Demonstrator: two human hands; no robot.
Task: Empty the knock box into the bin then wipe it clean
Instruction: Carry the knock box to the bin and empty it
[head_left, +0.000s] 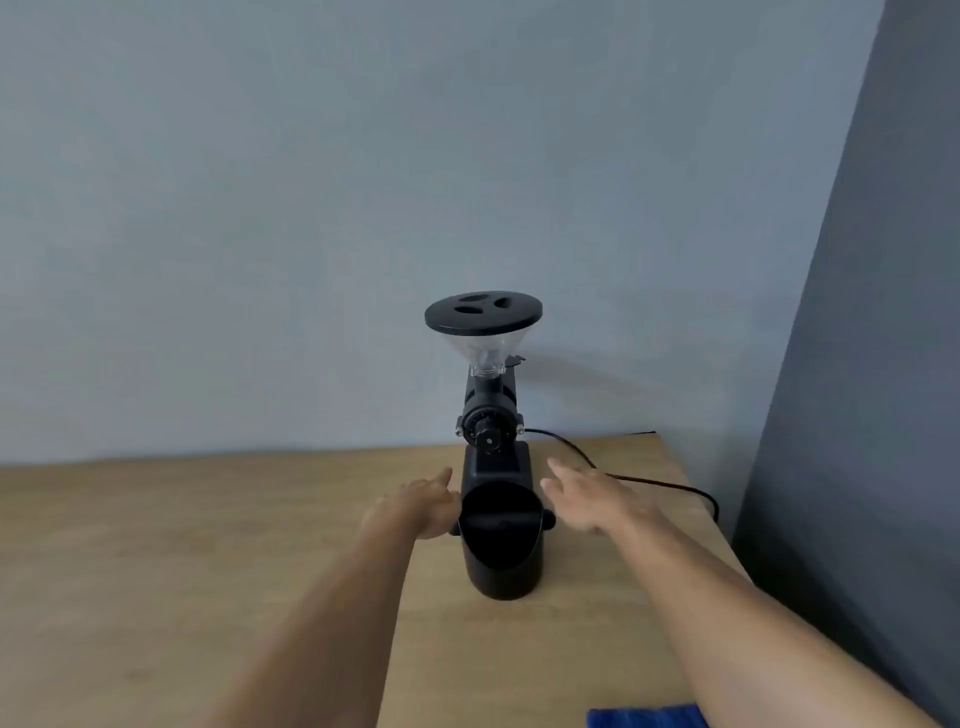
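- My left hand has its fingers loosely spread and holding nothing; the fingertips lie against or just beside the left wall of the knock box, though I cannot tell whether they actually touch.
- My right hand is also spread wide and empty, palm down, just to the right of the box and apart from it.
- The knock box is a black round tub standing upright on the wooden table, between my two hands, with a dark bar across its open mouth and a knob at each end of that bar.
- I cannot make out what lies inside the box; the interior is only dark.
- Directly behind the box, touching or nearly so, stands a black coffee grinder with a clear funnel hopper under a round black lid.
- A black cable runs from the grinder across the table to the right.
- A blue cloth lies at the near edge of the table, beneath my right forearm.
- Both forearms are bare, reaching in from the bottom of the view.
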